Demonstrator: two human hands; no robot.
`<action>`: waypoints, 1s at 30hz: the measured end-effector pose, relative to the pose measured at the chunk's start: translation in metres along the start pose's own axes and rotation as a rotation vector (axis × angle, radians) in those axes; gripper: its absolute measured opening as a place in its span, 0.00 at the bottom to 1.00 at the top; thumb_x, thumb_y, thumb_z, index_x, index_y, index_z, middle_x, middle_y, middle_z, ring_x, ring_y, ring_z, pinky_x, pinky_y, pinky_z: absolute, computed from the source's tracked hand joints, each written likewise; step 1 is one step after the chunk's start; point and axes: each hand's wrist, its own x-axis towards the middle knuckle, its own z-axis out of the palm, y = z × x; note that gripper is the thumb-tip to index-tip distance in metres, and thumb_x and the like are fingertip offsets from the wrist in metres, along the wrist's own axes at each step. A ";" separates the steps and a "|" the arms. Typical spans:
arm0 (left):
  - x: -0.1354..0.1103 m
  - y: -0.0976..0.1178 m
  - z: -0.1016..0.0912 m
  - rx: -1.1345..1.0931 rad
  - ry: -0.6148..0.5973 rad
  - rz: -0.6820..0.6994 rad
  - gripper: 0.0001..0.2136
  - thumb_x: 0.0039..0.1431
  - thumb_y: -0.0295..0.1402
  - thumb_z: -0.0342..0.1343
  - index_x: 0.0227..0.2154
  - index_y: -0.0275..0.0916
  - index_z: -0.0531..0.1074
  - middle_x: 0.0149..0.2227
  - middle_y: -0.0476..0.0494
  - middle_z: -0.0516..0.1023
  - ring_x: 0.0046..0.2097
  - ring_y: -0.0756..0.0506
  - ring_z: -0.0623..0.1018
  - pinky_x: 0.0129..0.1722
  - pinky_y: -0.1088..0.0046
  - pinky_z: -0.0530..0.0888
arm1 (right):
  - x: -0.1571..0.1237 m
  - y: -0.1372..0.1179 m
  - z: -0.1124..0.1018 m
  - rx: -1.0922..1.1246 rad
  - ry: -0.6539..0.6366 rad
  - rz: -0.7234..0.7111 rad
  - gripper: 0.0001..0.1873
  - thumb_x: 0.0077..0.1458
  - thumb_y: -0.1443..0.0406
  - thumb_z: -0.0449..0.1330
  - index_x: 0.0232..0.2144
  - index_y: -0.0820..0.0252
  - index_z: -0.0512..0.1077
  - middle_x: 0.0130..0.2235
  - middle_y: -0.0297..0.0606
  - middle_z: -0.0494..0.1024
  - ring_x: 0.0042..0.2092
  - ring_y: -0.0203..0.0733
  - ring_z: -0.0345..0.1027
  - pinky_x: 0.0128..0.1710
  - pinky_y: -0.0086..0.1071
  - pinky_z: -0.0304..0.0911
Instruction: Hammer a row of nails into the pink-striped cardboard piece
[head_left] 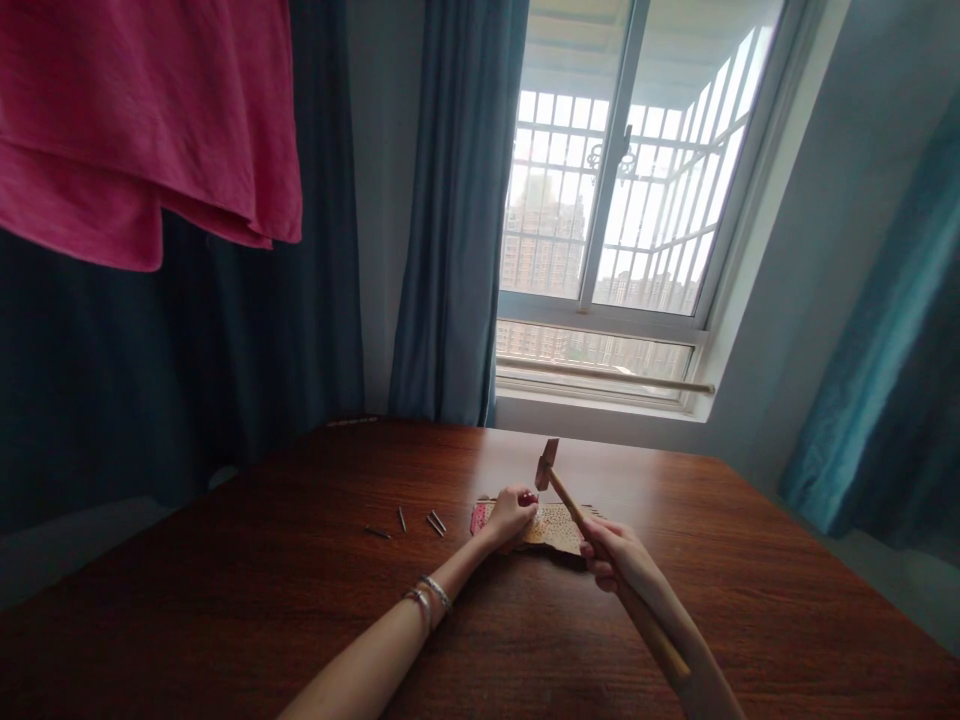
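Observation:
My right hand [613, 555] grips a hammer [574, 505] around the middle of its wooden handle. The hammer's head is raised just above my left hand [514, 515]. My left hand is closed in a pinch over a piece of cardboard [559, 527] on the table, and a thin upright nail shows at its fingertips, partly hidden. Many small dots or holes cover the cardboard, its left end is red and its edges are ragged. Left of it lie several loose metal nails [436, 523].
The brown wooden table [300, 610] carries all of this. Behind it stand a blue curtain [457, 220] and a barred window [607, 200]. A pink cloth [150, 120] hangs at the upper left. Another blue curtain [877, 330] is on the right.

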 end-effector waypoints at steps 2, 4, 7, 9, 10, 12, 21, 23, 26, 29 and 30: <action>0.000 0.000 0.000 0.001 -0.010 -0.004 0.06 0.49 0.30 0.54 0.28 0.36 0.74 0.28 0.47 0.76 0.32 0.50 0.73 0.33 0.79 0.67 | 0.000 0.000 0.000 0.021 0.001 -0.013 0.23 0.41 0.52 0.64 0.35 0.58 0.62 0.20 0.25 0.65 0.13 0.22 0.49 0.11 0.18 0.40; 0.000 0.000 0.000 0.008 -0.013 -0.006 0.05 0.49 0.30 0.54 0.28 0.36 0.74 0.28 0.47 0.76 0.32 0.50 0.73 0.32 0.79 0.67 | 0.001 0.000 0.000 0.022 0.004 -0.006 0.24 0.40 0.52 0.64 0.36 0.58 0.62 0.20 0.25 0.65 0.13 0.22 0.49 0.11 0.18 0.39; 0.000 0.000 0.000 0.021 -0.001 0.001 0.05 0.49 0.29 0.54 0.27 0.36 0.74 0.27 0.47 0.76 0.31 0.50 0.73 0.31 0.80 0.66 | 0.001 0.000 0.001 0.009 0.024 0.010 0.25 0.39 0.51 0.64 0.35 0.59 0.62 0.19 0.25 0.65 0.13 0.23 0.49 0.10 0.19 0.40; 0.000 0.000 0.000 0.024 0.003 0.005 0.05 0.49 0.29 0.54 0.27 0.35 0.73 0.27 0.48 0.75 0.31 0.50 0.73 0.31 0.80 0.66 | 0.002 0.000 0.001 0.011 0.031 -0.004 0.25 0.39 0.51 0.64 0.34 0.59 0.62 0.19 0.25 0.65 0.13 0.23 0.49 0.10 0.19 0.41; 0.000 0.000 0.000 0.025 0.002 0.005 0.05 0.49 0.29 0.54 0.27 0.35 0.73 0.27 0.48 0.75 0.31 0.50 0.73 0.31 0.80 0.66 | 0.002 0.000 0.001 0.014 0.026 -0.015 0.24 0.39 0.51 0.64 0.33 0.59 0.62 0.19 0.25 0.65 0.13 0.23 0.49 0.10 0.19 0.41; 0.000 0.000 0.000 0.023 -0.002 0.000 0.05 0.49 0.29 0.53 0.27 0.35 0.74 0.27 0.48 0.75 0.31 0.50 0.73 0.31 0.80 0.66 | 0.002 0.000 0.001 0.019 0.014 -0.024 0.23 0.40 0.51 0.63 0.32 0.59 0.62 0.20 0.25 0.65 0.13 0.23 0.49 0.10 0.19 0.41; -0.002 0.006 -0.002 0.008 -0.006 -0.010 0.06 0.49 0.29 0.53 0.28 0.36 0.74 0.28 0.48 0.76 0.31 0.50 0.73 0.32 0.79 0.67 | 0.000 0.001 0.003 0.003 0.029 -0.027 0.25 0.39 0.50 0.63 0.34 0.60 0.64 0.20 0.26 0.65 0.13 0.22 0.49 0.10 0.19 0.42; -0.002 0.006 -0.002 0.000 -0.007 -0.005 0.06 0.49 0.28 0.53 0.28 0.35 0.74 0.28 0.47 0.76 0.31 0.50 0.73 0.32 0.79 0.67 | -0.002 0.000 0.005 -0.005 0.030 -0.029 0.24 0.39 0.50 0.64 0.33 0.60 0.64 0.20 0.26 0.65 0.13 0.22 0.49 0.10 0.19 0.41; -0.002 0.005 -0.002 -0.011 -0.008 -0.005 0.06 0.49 0.28 0.53 0.28 0.36 0.74 0.28 0.47 0.76 0.32 0.50 0.74 0.32 0.79 0.67 | -0.004 -0.001 0.007 -0.048 0.031 -0.010 0.23 0.38 0.50 0.64 0.30 0.60 0.64 0.19 0.26 0.65 0.13 0.23 0.50 0.10 0.19 0.41; -0.001 0.003 -0.002 0.004 -0.013 -0.009 0.05 0.49 0.29 0.53 0.28 0.36 0.74 0.28 0.48 0.76 0.32 0.50 0.74 0.32 0.79 0.67 | -0.004 -0.002 0.007 -0.039 0.026 -0.018 0.24 0.38 0.50 0.63 0.32 0.60 0.64 0.20 0.26 0.65 0.13 0.23 0.50 0.10 0.19 0.42; -0.001 0.003 -0.002 0.010 -0.016 -0.010 0.05 0.49 0.29 0.53 0.28 0.36 0.74 0.28 0.48 0.76 0.32 0.50 0.74 0.32 0.79 0.67 | -0.005 -0.002 0.007 -0.028 0.024 -0.026 0.25 0.38 0.49 0.63 0.33 0.59 0.63 0.20 0.26 0.65 0.13 0.23 0.49 0.10 0.19 0.42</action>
